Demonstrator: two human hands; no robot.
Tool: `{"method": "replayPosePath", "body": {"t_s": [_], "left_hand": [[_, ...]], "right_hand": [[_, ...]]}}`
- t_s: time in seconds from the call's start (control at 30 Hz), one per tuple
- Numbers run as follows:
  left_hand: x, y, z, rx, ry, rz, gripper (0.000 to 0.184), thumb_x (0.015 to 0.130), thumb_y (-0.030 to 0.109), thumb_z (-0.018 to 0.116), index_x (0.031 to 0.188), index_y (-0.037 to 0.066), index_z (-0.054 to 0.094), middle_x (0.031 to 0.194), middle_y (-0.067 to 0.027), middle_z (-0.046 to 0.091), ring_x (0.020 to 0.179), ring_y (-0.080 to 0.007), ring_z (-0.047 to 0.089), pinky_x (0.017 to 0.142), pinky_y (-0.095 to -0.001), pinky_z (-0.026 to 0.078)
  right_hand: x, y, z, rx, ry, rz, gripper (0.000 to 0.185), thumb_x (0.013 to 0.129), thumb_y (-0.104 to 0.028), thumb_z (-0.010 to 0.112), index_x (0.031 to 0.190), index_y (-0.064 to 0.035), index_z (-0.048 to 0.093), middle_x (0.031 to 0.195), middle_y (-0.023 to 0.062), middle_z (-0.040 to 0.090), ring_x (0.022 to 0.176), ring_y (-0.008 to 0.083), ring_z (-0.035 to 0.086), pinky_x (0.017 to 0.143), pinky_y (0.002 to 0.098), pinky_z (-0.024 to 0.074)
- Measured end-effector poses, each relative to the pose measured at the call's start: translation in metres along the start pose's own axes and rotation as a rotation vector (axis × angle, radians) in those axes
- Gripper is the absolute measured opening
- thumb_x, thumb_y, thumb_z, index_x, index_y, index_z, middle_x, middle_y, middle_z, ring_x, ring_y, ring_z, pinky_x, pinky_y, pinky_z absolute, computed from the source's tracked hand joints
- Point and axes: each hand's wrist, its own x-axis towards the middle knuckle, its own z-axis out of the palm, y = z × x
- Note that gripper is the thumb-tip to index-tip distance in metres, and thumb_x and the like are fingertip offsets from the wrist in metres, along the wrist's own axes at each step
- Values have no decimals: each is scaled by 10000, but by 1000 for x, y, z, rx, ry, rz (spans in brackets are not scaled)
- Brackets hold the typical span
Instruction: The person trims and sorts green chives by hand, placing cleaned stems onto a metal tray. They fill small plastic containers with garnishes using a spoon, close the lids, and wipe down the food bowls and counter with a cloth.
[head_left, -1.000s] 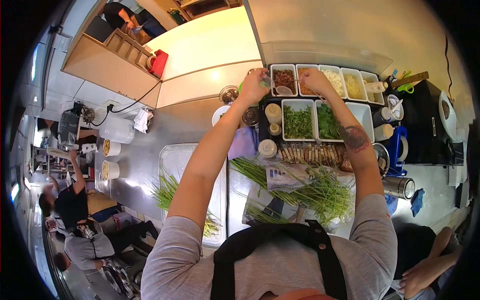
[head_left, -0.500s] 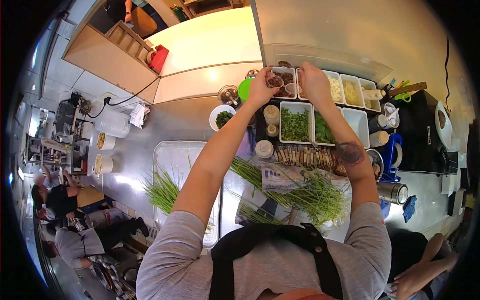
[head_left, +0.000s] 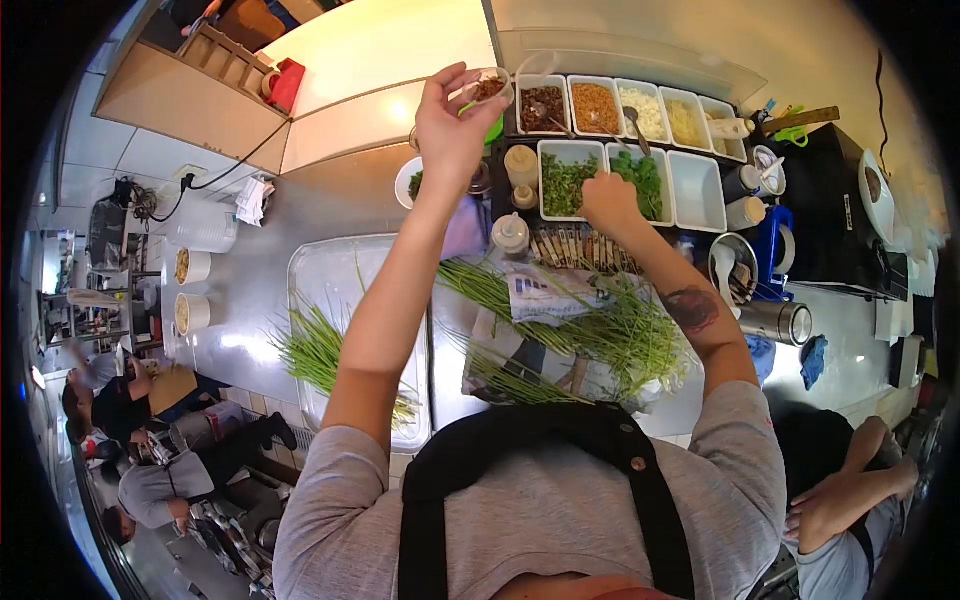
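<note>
My left hand grips a small clear plastic cup with reddish-brown bits in it. A clear round lid shows just right of the cup. My right hand is over the near row of white tubs, its fingers bunched and pointing down at the edge of the chopped green herbs; the fingertips are partly hidden. Leafy greens fill the tub to its right. Behind stand tubs of dark brown bits, orange-brown crumbs and chopped white pieces, with a spoon across the rims.
Squeeze bottles stand left of the tubs. Long green stalks lie on a printed bag, and more on a metal tray. A steel thermos lies to the right. Other people are at the left and lower right.
My left hand has moved up and left with the cup. My right hand has come down from the back tubs to the chopped herbs. The whole view has shifted slightly.
</note>
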Motion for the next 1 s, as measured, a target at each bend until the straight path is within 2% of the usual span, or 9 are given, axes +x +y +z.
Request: {"method": "replayPosePath", "body": {"t_s": [0.07,0.13,0.2,0.27,0.37,0.57,0.67,0.8,1.0], "left_hand": [[-29,25,-3,13,-17,32,519,701,11,700,1148,-14,438,1063,-116,547,927,-163,554,775,-283,476],[-71,52,-3,-8,-74,-110,510,701,4,693,1146,-5,445,1062,-100,554,919,-150,560,789,-278,467],[-112,49,3,-38,-150,-36,484,698,-1,684,1131,17,470,1037,-78,565,895,-125,563,784,-276,458],[-150,49,12,162,-280,-132,463,688,-40,652,1118,25,492,1103,-79,532,1010,-181,532,865,-307,422],[-178,25,27,289,-334,26,432,682,-6,655,1087,33,509,1081,-114,535,1004,-252,535,855,-320,422],[-219,-24,19,247,-428,-136,465,653,17,668,1087,25,501,1071,-156,524,991,-311,529,854,-331,419],[-235,-28,15,232,-434,-151,466,652,15,670,1087,32,503,1068,-150,529,988,-310,530,856,-332,418],[-240,-22,12,257,-419,-101,464,653,9,668,1086,37,506,1061,-138,535,990,-304,532,852,-332,421],[-220,-19,21,246,-276,-85,451,651,-15,650,1073,33,498,1060,-147,527,965,-311,540,831,-330,431]], "right_hand": [[-4,2,5,-90,62,2,97,729,-119,589,770,-45,636,871,125,593,856,312,582,662,448,467],[-9,7,-4,-122,183,3,94,720,-106,582,772,-58,644,876,117,592,887,295,572,685,442,460],[-10,6,-7,-104,78,-15,111,726,-112,566,782,-57,644,895,119,586,910,290,559,712,445,452],[-8,2,2,-72,31,4,110,733,-106,557,781,-56,642,902,122,583,898,289,564,707,448,454],[-5,3,-3,-120,5,-17,123,742,-108,544,798,-51,638,920,131,579,908,292,562,725,460,450],[11,17,-13,-153,326,20,115,757,-97,520,796,-57,621,827,151,587,702,294,630,559,384,509],[24,34,9,-147,477,-163,71,745,-100,540,759,-61,598,761,131,589,601,280,630,483,351,503],[-1,27,1,92,422,-433,66,743,-136,569,760,-73,573,710,86,582,690,234,615,525,364,488],[-2,32,1,-84,581,-219,99,736,-176,584,762,-81,582,691,79,561,690,248,596,510,337,471]]}}
